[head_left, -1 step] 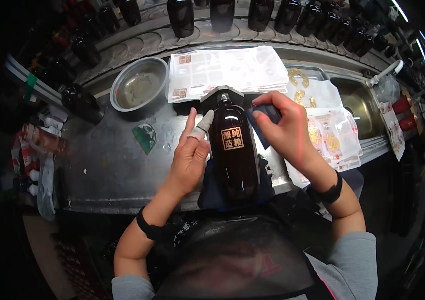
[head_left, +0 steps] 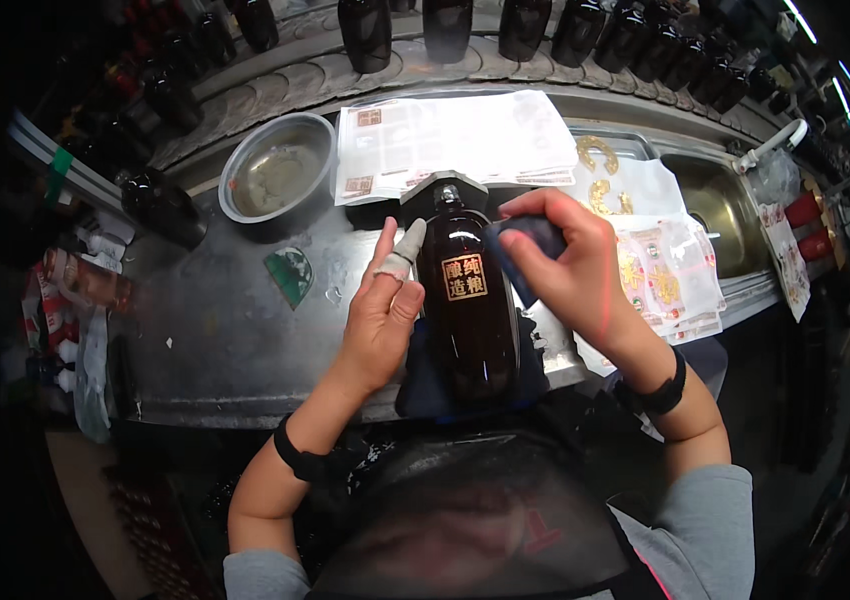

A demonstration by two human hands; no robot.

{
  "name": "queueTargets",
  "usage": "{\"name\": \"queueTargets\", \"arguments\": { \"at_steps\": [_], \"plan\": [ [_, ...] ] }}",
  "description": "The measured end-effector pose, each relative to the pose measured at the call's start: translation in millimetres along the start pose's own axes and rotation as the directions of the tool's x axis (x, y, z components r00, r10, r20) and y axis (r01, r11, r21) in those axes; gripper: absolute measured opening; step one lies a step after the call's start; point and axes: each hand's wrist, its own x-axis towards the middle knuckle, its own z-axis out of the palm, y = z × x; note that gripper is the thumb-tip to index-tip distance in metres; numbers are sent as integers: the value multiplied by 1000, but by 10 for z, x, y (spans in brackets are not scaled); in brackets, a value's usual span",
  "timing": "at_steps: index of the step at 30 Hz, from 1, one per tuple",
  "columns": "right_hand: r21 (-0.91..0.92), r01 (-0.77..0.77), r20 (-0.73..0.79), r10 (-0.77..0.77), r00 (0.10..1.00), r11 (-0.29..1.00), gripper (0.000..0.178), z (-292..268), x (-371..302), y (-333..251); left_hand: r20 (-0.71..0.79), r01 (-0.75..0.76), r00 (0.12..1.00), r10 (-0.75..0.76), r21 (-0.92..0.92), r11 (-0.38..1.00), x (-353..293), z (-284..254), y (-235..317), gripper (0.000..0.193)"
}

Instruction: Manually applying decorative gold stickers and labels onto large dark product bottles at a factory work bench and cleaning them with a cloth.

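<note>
A dark brown, glossy bottle [head_left: 472, 335] lies with its neck away from me, a gold square label of characters on its upper side. Along its left side rests my left hand [head_left: 381, 318], fingers stretched out and holding nothing; a whitish cover wraps one finger. My right hand [head_left: 575, 262] pinches a dark blue flat pad [head_left: 523, 262] between thumb and fingers, close against the bottle's right shoulder. Whether the pad touches the glass, I cannot tell. Dark cloth [head_left: 423, 385] lies under the bottle's near end, and a grey angular support [head_left: 415, 199] stands by its neck.
Beyond the bottle lie white label sheets [head_left: 455, 135], with a metal bowl of water [head_left: 230, 190] to their left. A green scraper-like piece [head_left: 290, 277] lies on the metal table [head_left: 205, 350]. Gold-marked sheets [head_left: 680, 250] and a sink [head_left: 720, 205] are at right; dark bottles [head_left: 447, 30] line the back conveyor.
My right hand has shifted slightly left, bringing the blue pad closer to the bottle and turning its face more into view. My left hand and the bottle have hardly moved.
</note>
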Motion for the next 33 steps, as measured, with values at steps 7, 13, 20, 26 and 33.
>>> {"name": "queueTargets", "arguments": {
  "at_steps": [7, 13, 20, 26, 33],
  "plan": [
    [-29, 51, -37, -52, 998, 998, 25, 38, 99, 57, -25, 5, 1000, -8, -126, 992, 81, 92, 39, 71],
    [-10, 560, 256, -540, 802, 828, 34, -141, -395, -47, -30, -5, 1000, 1, -121, 993, 38, 113, -34, 68],
    [-40, 554, 195, -537, 821, 832, 35, -108, -298, -54, 75, 160, 985, -158, -23, 987, -182, -17, 72, 86],
    [26, 71, 115, -74, 991, 997, 23, -180, -362, -6, 297, -29, 944, -141, 501, 865, -456, 147, 142, 135],
    [513, -621, 388, 485, 784, 593, 14, -379, -580, 432, 249, -299, 951, 186, 568, 767, -470, 141, 479, 97]
  ]
}}
